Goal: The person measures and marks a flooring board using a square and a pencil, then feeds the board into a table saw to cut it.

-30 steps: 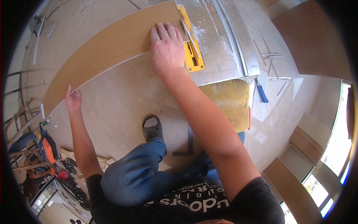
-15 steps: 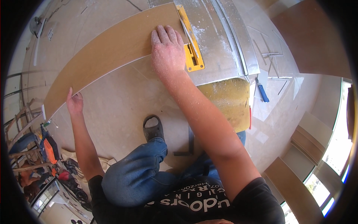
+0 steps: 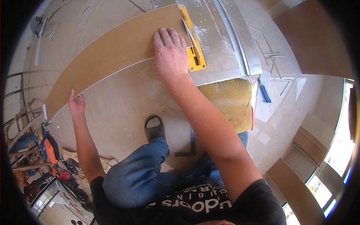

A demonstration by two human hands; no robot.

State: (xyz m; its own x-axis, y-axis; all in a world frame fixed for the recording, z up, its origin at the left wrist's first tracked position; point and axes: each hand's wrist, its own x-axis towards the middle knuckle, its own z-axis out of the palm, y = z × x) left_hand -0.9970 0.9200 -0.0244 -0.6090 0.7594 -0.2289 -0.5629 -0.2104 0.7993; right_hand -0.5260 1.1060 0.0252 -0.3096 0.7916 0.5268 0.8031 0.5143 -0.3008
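Note:
A long brown board (image 3: 120, 47) with a pale edge reaches from the far left to a metal-topped machine table (image 3: 221, 48). My left hand (image 3: 77, 105) grips its near edge toward the left end, thumb on top and fingers underneath. My right hand (image 3: 170, 52) lies on the board's right end, palm down, fingers stretched out and slightly apart, dusted white; its thumb is hidden. Just right of that hand, a yellow slotted insert plate (image 3: 198, 62) is set in the table, with a thin pale strip (image 3: 192, 35) lying along it.
Below the table's near edge is a dusty yellow panel (image 3: 228, 103). On the floor to the right lie a blue-handled tool (image 3: 264, 93) and thin offcuts (image 3: 273, 56). A dark metal square (image 3: 193, 144) lies near my sandalled foot (image 3: 154, 127). Tools and clutter (image 3: 48, 150) fill the left.
The board and my right hand have slid very slightly toward me along the yellow insert plate. My left hand keeps its grip on the near edge.

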